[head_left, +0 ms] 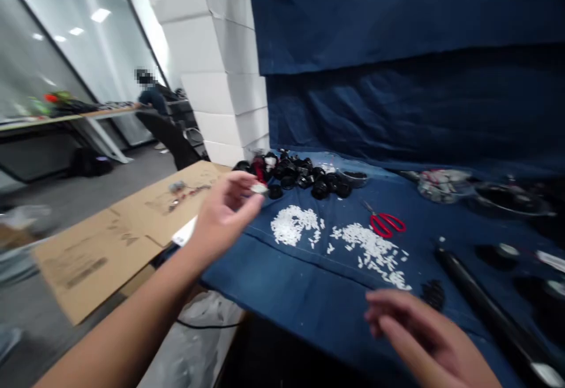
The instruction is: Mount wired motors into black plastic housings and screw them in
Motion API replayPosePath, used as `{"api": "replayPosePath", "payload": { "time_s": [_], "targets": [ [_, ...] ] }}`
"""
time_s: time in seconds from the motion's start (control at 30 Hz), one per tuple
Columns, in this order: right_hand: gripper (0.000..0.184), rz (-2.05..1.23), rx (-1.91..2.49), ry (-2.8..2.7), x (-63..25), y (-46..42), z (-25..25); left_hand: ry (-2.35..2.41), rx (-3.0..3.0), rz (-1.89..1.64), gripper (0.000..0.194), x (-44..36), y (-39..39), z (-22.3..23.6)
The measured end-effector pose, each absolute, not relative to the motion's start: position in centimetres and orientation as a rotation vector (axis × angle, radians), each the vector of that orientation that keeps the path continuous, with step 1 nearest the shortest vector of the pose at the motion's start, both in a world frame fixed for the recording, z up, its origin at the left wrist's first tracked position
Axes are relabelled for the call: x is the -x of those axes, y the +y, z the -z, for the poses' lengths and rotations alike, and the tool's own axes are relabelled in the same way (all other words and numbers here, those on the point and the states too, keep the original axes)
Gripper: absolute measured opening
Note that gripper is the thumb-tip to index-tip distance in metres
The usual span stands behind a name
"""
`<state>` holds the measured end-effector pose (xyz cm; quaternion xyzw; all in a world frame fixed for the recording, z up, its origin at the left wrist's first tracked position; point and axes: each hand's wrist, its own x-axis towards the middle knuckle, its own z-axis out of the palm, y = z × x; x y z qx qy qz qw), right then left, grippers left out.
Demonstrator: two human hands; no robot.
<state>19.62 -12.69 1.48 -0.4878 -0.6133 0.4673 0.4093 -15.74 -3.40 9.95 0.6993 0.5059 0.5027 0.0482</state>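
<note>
My left hand [225,214] is raised over the blue cloth [309,294], pinching a small white piece [259,188] between thumb and fingertips. Just beyond it lies a heap of black ribbed plastic parts [300,177]. Two scattered piles of small white pieces [293,225] [368,252] lie on the cloth below. My right hand [424,335] rests low near the cloth's front edge, fingers loosely curled and holding nothing visible. Nearest to it is a small black ribbed part [433,295]. Red-handled scissors [386,224] lie farther back.
A long black tube [485,305] lies at right, beside dark round parts. A bag [441,185] and dark bowl [507,199] stand behind. Flattened cardboard [119,229] lies left of the cloth. A seated person [150,96] is at a far desk.
</note>
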Motion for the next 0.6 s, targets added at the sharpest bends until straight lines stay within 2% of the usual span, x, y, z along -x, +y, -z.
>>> {"api": "replayPosePath", "payload": {
  "time_s": [0.1, 0.2, 0.3, 0.47, 0.6],
  "targets": [
    [0.040, -1.120, 1.135, -1.492, -19.0, -10.1, -3.8, 1.100, -2.296, -1.257, 0.033, 7.2, -2.3, -8.2],
    [0.037, -0.983, 1.150, -1.443, -17.7, -6.6, -3.6, 0.812, -2.420, -1.108, 0.027, 2.8, -0.2, -5.8],
    [0.033, -0.939, 1.211, -1.415, -17.4, -4.6, -1.7, 0.695, -2.481, -1.124, 0.019, 1.7, 1.9, -3.0],
    [0.033, -0.988, 1.315, -1.372, -17.5, -4.9, 0.1, 0.560, -2.504, -1.206, 0.019, 2.1, 2.6, -0.2],
    [0.017, -0.929, 1.347, -1.465, -16.9, -5.4, -0.5, 0.461, -2.511, -1.188, 0.024, 2.5, 2.2, -0.1]
  ]
}}
